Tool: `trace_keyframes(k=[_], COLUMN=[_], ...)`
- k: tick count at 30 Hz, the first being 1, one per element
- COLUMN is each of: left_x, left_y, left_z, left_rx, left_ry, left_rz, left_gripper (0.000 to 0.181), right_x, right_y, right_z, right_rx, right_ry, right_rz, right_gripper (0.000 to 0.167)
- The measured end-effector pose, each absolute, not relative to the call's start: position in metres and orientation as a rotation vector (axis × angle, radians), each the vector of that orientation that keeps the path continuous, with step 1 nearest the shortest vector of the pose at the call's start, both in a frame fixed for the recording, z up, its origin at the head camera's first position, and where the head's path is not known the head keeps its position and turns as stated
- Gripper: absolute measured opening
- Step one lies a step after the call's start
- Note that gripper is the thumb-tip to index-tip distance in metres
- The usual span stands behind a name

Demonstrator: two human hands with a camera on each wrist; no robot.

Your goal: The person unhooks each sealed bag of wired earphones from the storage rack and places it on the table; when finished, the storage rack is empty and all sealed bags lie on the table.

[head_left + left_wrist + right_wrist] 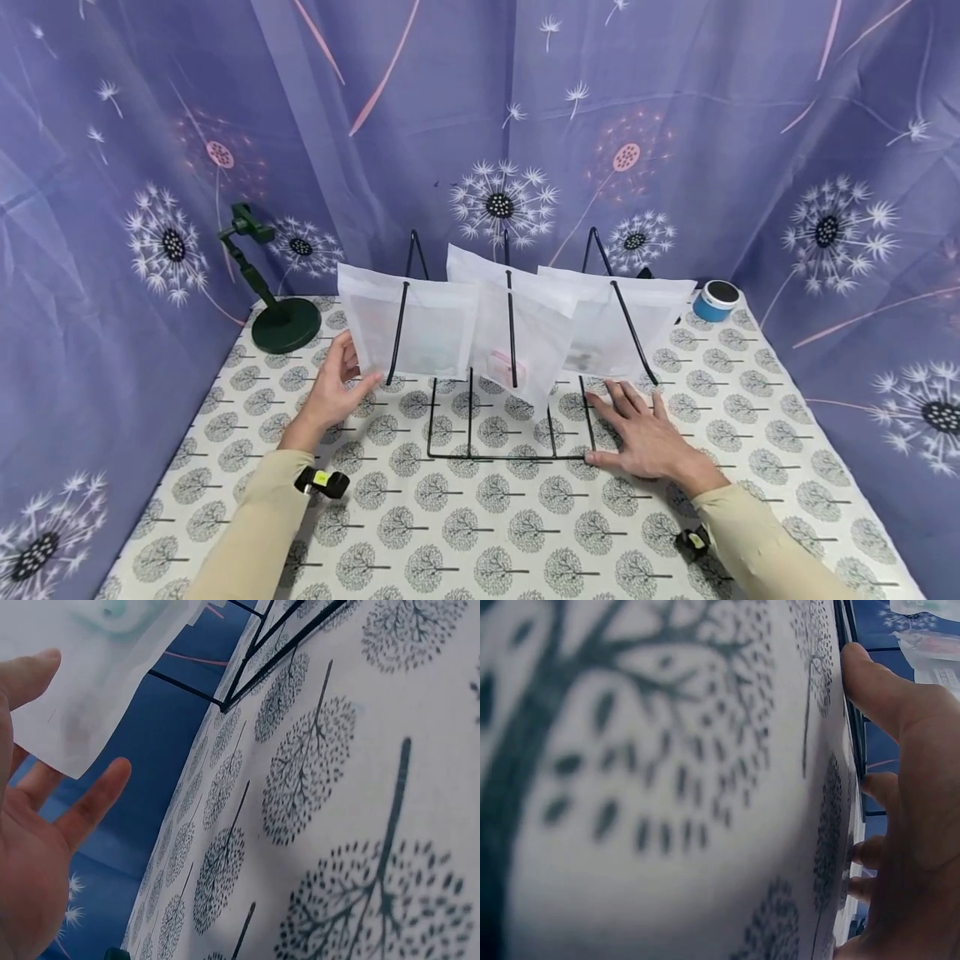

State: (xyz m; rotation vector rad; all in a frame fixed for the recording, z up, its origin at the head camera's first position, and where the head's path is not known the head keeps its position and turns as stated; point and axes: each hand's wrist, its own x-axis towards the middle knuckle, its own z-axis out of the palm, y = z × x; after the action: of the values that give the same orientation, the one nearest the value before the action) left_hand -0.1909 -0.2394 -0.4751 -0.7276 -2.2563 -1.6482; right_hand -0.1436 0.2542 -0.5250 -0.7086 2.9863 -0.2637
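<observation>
A black wire rack (491, 457) stands on the table with three frosted plastic pouches clipped in its sloping arms. The left pouch (438, 325) shows a faint greenish item inside, the middle pouch (536, 333) a pink one, and the right pouch (592, 321) a dim dark one. My left hand (335, 392) is at the left pouch's lower outer corner, thumb in front and loosely extended fingers behind; the left wrist view shows no firm pinch. With fingers spread, my right hand (648, 437) rests on the tablecloth, its thumb by the front right corner of the rack's base.
A dark green stand (285, 325) with a jointed arm is at the back left. A blue and white round device (716, 301) sits at the back right. Purple dandelion curtains (390, 150) enclose the back and sides. A tree-print cloth (480, 533) covers the table.
</observation>
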Motion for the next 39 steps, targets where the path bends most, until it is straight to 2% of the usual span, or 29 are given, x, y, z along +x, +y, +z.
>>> trace_keyframes(k=[7, 17, 28, 35, 39], left_x=[-0.2, -0.202, -0.204, -0.202, -0.2], left_y=[-0.237, -0.232, -0.224, -0.22, -0.218], left_z=[-0.492, -0.492, -0.493, -0.495, -0.495], left_rx=[-0.755, -0.749, -0.752, -0.705, -0.687], left_ry=[-2.09, -1.964, -1.898, -1.876, -1.879], left_rz=[-1.793, -1.921, -1.893, -1.91, -1.907], left_gripper=[0.069, 0.053, 0.044, 0.04, 0.044], right_x=[-0.143, -0.142, -0.142, -0.141, -0.141], right_y=[0.254, 0.253, 0.252, 0.252, 0.252], right_z=[-0.525, -0.524, -0.521, -0.522, -0.523], right_rx=[-0.687, -0.693, -0.676, -0.667, -0.675], right_ry=[2.98, 2.972, 2.936, 2.939, 2.944], right_rz=[-0.258, -0.26, -0.262, -0.234, -0.231], right_gripper=[0.096, 0.096, 0.094, 0.096, 0.097])
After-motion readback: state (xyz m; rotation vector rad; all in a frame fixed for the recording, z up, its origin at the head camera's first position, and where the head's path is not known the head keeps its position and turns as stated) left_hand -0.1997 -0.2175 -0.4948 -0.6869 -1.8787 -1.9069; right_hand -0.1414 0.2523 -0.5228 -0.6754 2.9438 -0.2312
